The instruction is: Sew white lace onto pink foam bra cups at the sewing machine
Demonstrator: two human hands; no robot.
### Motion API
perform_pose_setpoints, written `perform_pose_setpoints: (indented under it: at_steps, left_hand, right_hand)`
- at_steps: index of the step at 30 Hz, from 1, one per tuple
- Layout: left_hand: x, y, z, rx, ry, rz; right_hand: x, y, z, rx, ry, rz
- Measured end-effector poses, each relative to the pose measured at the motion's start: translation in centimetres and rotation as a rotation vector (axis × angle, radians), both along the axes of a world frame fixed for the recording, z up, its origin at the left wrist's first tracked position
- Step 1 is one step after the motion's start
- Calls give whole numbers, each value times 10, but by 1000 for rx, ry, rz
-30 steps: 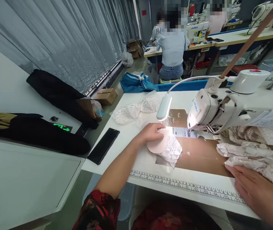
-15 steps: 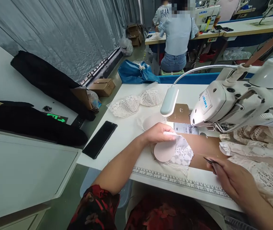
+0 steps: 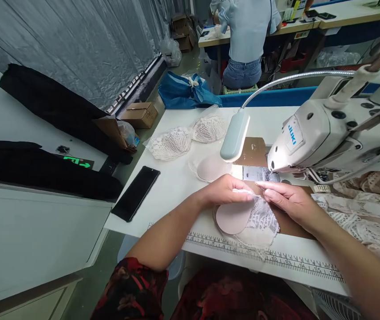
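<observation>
My left hand (image 3: 228, 192) pinches the upper edge of a white lace bra piece (image 3: 263, 218) that has a smooth pale pink cup (image 3: 235, 217). Against the same edge, the fingers of my right hand (image 3: 286, 199) are closed, their tips almost meeting those of the left. A small dark pointed tool, like thread snips, showed in the right hand earlier; now the fingers mostly hide it. Behind my left hand lies another pale cup (image 3: 214, 167). The sewing machine (image 3: 305, 138) stands just beyond my right hand, its needle plate (image 3: 259, 174) lit.
A lamp (image 3: 235, 135) on a bendable neck hangs over the table. White lace cups (image 3: 173, 143) lie at the back left, a black phone (image 3: 136, 193) at the left edge. More lace (image 3: 370, 218) is heaped at right. A seated person (image 3: 248, 40) works ahead.
My right hand has moved up and left from the table's front to the lace edge by my left hand. The lace piece has shifted slightly toward me. The view has tipped downward.
</observation>
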State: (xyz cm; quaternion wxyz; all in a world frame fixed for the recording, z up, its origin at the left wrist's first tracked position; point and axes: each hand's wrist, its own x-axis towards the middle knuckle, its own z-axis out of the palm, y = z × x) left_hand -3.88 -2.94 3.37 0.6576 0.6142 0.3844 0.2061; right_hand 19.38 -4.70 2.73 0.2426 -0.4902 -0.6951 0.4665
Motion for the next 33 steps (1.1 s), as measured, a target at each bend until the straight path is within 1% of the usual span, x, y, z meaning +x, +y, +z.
perform_pose_setpoints:
  at_steps: [2, 5, 8, 11, 15, 18, 22, 24, 25, 26, 27, 29, 30, 31, 33]
  left_hand:
    - [2, -1, -2, -22, -25, -9]
    - [5, 0, -4, -1, -60, -30]
    - [4, 3, -2, 48, 32, -68]
    - [-2, 7, 2, 71, 159, -91]
    - [-9, 8, 7, 124, 172, -64]
    - [-8, 7, 5, 144, 173, -47]
    - [0, 6, -1, 160, 135, -68]
    - [2, 5, 0, 189, 109, -100]
    - [1, 4, 4, 220, 103, -100]
    - [-2, 2, 8, 266, 107, -75]
    - [-6, 0, 15, 321, 125, -16]
    - [-18, -4, 28, 385, 212, 145]
    - [-24, -6, 34, 363, 274, 190]
    - [-29, -8, 38, 304, 331, 190]
    - [-35, -11, 38, 106, 370, 76]
  right_hand:
    - [-2, 1, -2, -38, 23, -52]
    - [-4, 1, -3, -28, -2, -14]
    - [-3, 1, 1, -21, -88, 30]
    - [1, 0, 7, -94, -118, 59]
    - [7, 1, 12, -128, -104, 92]
    - [5, 0, 10, -144, -93, 79]
    - [-6, -1, 3, -99, -21, 33]
    - [-11, -2, 2, -59, -25, 34]
    - [-12, -3, 2, -44, -45, 42]
    - [-11, -3, 2, -31, -69, 49]
    - [-10, -4, 3, -16, -87, 53]
    - [-5, -4, 4, 17, -90, 58]
    - [-2, -3, 4, 38, -76, 67]
    - [1, -3, 4, 59, -53, 80]
    - [6, -2, 4, 90, 7, 116]
